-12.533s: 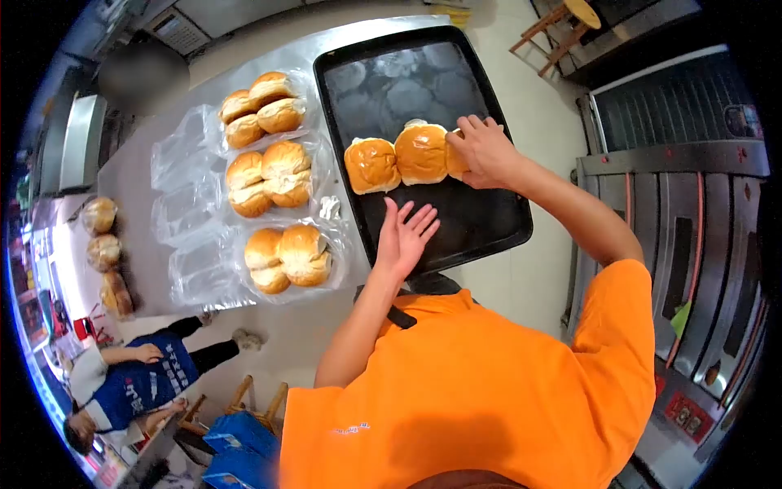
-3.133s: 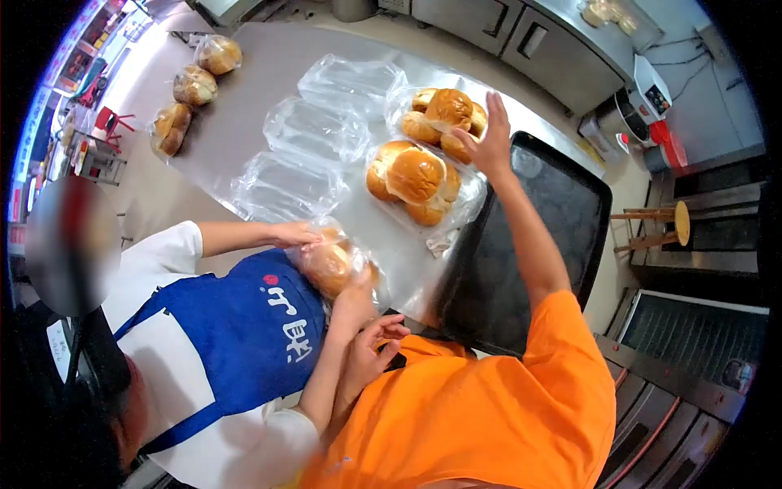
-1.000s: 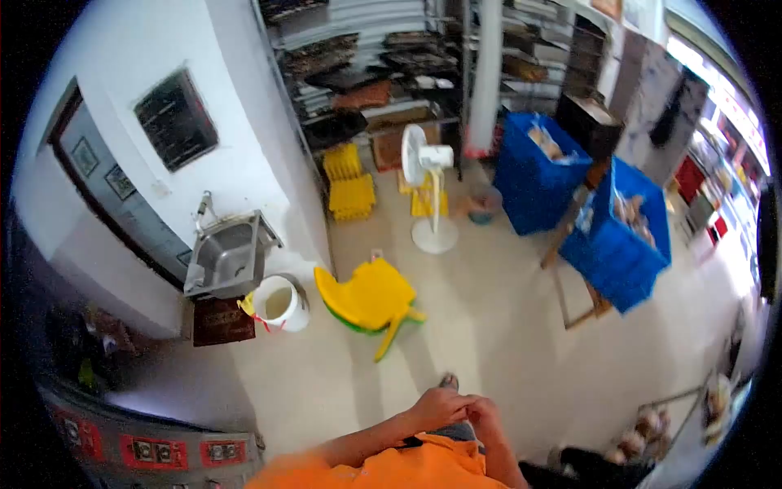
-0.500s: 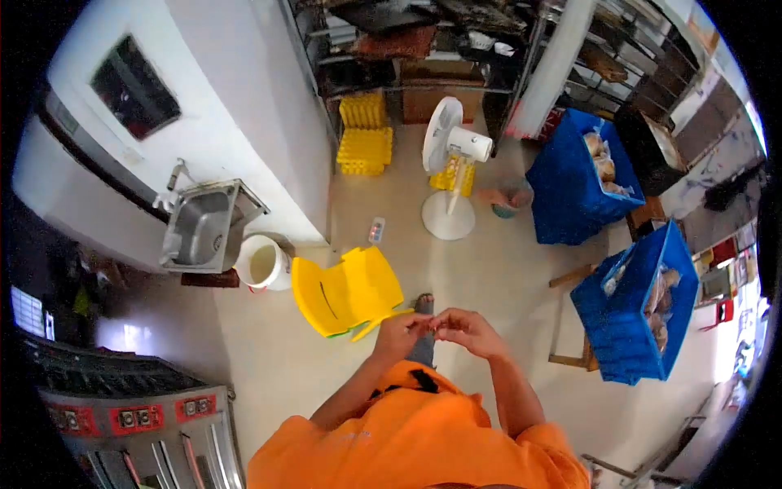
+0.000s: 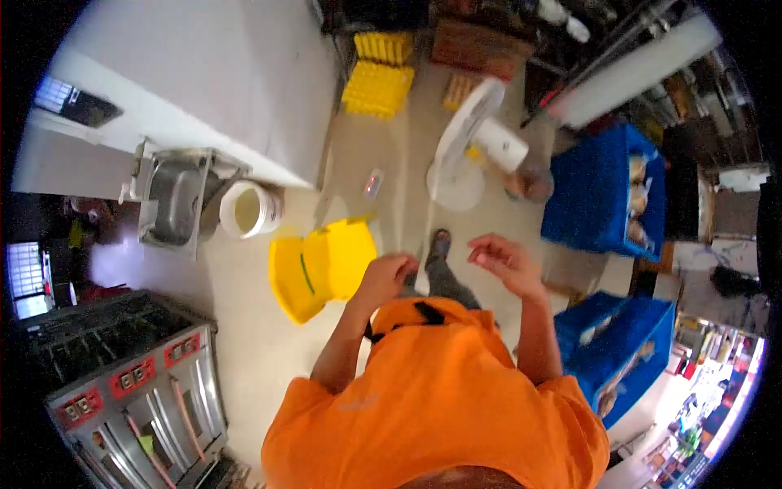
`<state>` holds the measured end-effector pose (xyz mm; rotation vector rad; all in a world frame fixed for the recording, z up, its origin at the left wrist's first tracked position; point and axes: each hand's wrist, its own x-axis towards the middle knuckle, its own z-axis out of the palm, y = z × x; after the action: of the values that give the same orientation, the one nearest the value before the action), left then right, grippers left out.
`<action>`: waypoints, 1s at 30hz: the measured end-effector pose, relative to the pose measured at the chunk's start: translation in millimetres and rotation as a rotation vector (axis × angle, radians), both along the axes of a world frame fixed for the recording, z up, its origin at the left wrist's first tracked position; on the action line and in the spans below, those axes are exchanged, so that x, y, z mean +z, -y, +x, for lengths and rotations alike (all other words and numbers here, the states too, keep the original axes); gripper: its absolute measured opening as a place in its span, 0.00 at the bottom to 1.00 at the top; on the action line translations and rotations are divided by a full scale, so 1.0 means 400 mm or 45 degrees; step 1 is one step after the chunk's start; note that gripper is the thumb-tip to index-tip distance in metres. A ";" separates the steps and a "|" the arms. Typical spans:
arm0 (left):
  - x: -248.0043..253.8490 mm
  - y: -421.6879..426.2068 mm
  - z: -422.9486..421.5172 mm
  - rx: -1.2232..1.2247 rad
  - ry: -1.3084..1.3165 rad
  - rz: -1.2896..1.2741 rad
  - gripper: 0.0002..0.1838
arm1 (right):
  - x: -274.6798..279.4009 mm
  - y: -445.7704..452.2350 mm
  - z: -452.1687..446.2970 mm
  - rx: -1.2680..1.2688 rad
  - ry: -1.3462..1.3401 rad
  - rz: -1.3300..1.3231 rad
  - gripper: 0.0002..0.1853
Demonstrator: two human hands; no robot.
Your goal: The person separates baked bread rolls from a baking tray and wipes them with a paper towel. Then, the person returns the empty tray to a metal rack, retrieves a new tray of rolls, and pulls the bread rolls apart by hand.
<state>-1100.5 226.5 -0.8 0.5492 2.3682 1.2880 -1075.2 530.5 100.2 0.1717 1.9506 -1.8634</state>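
My left hand [image 5: 391, 275] hangs in front of my waist near the yellow chair [image 5: 326, 265], its fingers curled and partly blurred; I cannot make out anything in it. My right hand [image 5: 507, 265] is raised apart from it, fingers spread and somewhat bent, with nothing in it. Below my hands the floor and one of my feet in a sandal show. Ahead stands a white fan [image 5: 481, 147], smeared by motion.
A metal sink [image 5: 175, 200] and a white bucket [image 5: 244, 210] are at the left. Yellow crates [image 5: 380, 81] stand ahead. Blue crates [image 5: 590, 191] with bagged items are on the right, another [image 5: 623, 346] nearer. An oven [image 5: 147, 383] is at the lower left.
The table with buns and the co-worker have left the view. My hands, together half a second ago, have moved apart. The chair and sink are nearer, and the view has turned.
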 end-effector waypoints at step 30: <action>-0.124 -0.035 -0.952 0.668 0.143 0.330 0.23 | 1.396 -0.035 -1.856 -0.449 -2.296 1.794 0.09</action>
<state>-1481.3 240.6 -50.3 -0.0946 2.3463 1.8093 -1817.7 544.4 658.7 -1.2049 4.1108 0.2454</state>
